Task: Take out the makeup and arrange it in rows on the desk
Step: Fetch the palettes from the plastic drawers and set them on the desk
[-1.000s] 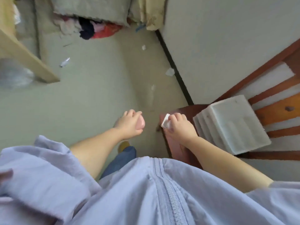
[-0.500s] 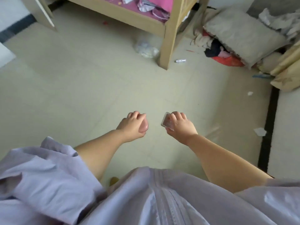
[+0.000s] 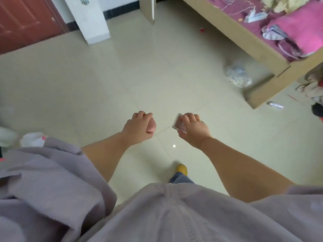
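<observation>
Pale floor tiles [image 3: 108,81] fill the head view, with a wooden bed frame [image 3: 244,37] running off toward two o'clock, a crumpled clear plastic bag [image 3: 237,74] beside its leg, and a reddish-brown door [image 3: 26,20] at eleven o'clock. No desk shows anywhere in this view, so the arranging spot is out of sight.

Near centre, both bare forearms reach forward over a lilac jacket [image 3: 157,215]. At roughly one o'clock from centre, the right hand [image 3: 194,130] has its fingers curled over the top of a small clear compact case [image 3: 179,124], thumb side underneath; dark-toned pans seem to sit inside, though blur hides the detail. The left hand [image 3: 139,128], just beside it at eleven o'clock, is wrapped round a smooth pink rounded item [image 3: 151,127], likely a makeup sponge, with only one end peeking out.

My judgement: the case is light, rigid and slick plastic, possibly hinged and prone to cracking if dropped, so pinching it across its flat faces suits it. The pink item looks soft and featherweight; a loose hold anywhere would do.
</observation>
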Tool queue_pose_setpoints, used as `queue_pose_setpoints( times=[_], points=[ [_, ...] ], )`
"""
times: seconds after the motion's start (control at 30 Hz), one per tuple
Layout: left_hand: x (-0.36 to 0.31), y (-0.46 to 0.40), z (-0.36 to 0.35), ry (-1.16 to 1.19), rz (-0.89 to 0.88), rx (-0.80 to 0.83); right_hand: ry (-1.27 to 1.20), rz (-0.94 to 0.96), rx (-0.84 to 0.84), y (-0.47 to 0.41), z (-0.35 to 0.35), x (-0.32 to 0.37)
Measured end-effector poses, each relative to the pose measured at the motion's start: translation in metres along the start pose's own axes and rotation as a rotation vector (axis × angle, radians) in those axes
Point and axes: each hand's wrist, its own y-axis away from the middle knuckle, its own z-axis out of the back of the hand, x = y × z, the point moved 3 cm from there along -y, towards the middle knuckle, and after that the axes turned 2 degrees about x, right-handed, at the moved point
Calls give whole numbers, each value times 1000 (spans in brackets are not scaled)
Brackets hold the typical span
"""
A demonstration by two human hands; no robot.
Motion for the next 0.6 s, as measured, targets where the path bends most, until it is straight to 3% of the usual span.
queue_pose_setpoints(
  times=[0.17, 0.4, 0.6],
  points=[
    [36, -81, 24, -28, -6, 4, 64, 106, 64, -113, 19, -8],
    [92, -197, 100, 78, 198, -100, 129, 261, 82, -289, 79, -14],
    [157, -265, 141, 100, 301, -118, 139, 404, 94, -413, 100, 22]
  ],
)
